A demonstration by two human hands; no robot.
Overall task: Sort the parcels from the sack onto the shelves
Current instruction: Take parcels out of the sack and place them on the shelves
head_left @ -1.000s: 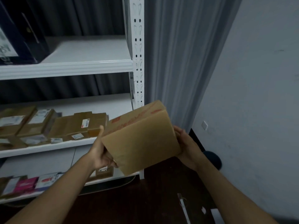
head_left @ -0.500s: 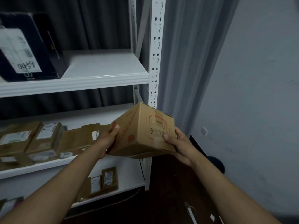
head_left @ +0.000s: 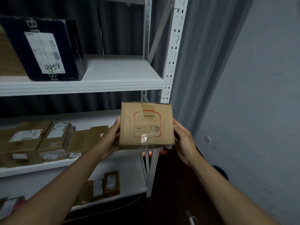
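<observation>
A tan cardboard box [head_left: 146,125] is printed with a red outline and dark symbols. The shelves [head_left: 113,82] are painted white. A navy box [head_left: 48,47] is marked by a white label.

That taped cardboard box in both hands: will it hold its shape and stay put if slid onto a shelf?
The cardboard box probably stays stiff: its faces look flat and its edges square. Likely light, since the left hand and right hand grip only its sides. Flat-sided, it shouldn't roll.
</observation>
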